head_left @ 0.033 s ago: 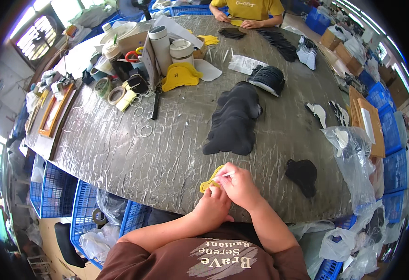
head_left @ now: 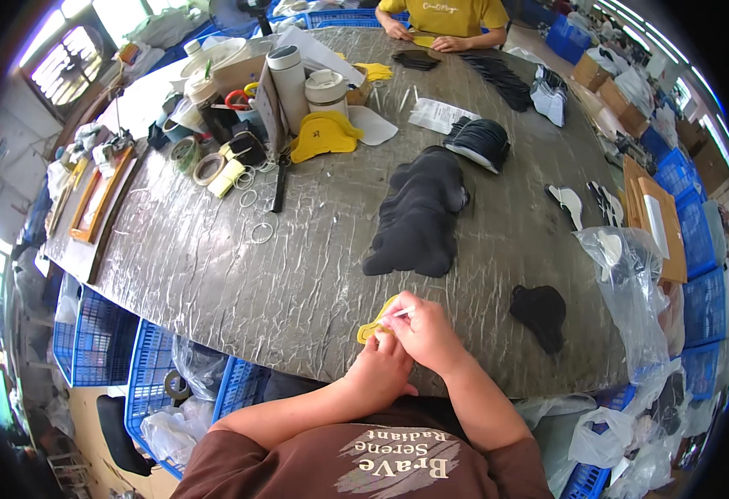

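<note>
Close to the table's near edge lies a small curved yellow piece with a line along its rim. My left hand presses its curled fingers onto the lower end of this piece, holding it against the table. A slim white pen-like stick is pinched in my right hand, right over the yellow piece. Its tip is hidden by my fingers. Just beyond my hands, black cut pieces lie in an overlapping spread. To the right sits a smaller black stack of similar shape.
A cluttered group with a white tumbler, tape rolls and yellow pieces stands at the back left. Across the table, a person in a yellow shirt handles yellow material. Clear plastic bags hang over the right edge; blue crates sit below left.
</note>
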A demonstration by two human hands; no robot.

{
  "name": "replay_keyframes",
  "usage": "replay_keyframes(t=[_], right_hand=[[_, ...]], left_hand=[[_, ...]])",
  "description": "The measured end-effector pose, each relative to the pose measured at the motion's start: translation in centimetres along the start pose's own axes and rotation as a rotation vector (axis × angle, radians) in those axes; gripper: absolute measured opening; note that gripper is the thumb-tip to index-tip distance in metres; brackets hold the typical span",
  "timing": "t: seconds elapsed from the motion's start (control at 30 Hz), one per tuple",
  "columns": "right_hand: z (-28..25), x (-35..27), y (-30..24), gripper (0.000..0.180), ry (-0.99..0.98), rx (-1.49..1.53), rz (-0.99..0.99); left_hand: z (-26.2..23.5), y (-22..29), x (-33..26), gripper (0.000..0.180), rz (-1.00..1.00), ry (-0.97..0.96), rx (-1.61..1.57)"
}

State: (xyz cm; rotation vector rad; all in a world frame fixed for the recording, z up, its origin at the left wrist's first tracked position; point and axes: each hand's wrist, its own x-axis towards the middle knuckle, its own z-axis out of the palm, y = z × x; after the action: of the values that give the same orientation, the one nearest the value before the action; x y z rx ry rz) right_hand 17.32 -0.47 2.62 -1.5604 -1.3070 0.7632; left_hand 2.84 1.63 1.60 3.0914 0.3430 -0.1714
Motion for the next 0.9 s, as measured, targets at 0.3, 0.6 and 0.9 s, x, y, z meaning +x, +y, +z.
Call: replay_keyframes(t=[0.3,0.6,0.9], right_hand=[[0.9,0.5,0.8,0.006,-0.096,0.049,-0.014],[0.2,0.8,1.2,0.008,-0.061,0.039,0.004],[0.1,1.3,1.2,0.009,-0.094,0.018,0.009]], left_hand=[[-0.3,-0.1,-0.1,0.074,0.025,-0.009,-0.069],[-0.8,0.0,0.0,0.073,0.014,-0.016,-0.031],[-1.0,-0.1,0.1,0.077,0.013,-0.049,-0.05]])
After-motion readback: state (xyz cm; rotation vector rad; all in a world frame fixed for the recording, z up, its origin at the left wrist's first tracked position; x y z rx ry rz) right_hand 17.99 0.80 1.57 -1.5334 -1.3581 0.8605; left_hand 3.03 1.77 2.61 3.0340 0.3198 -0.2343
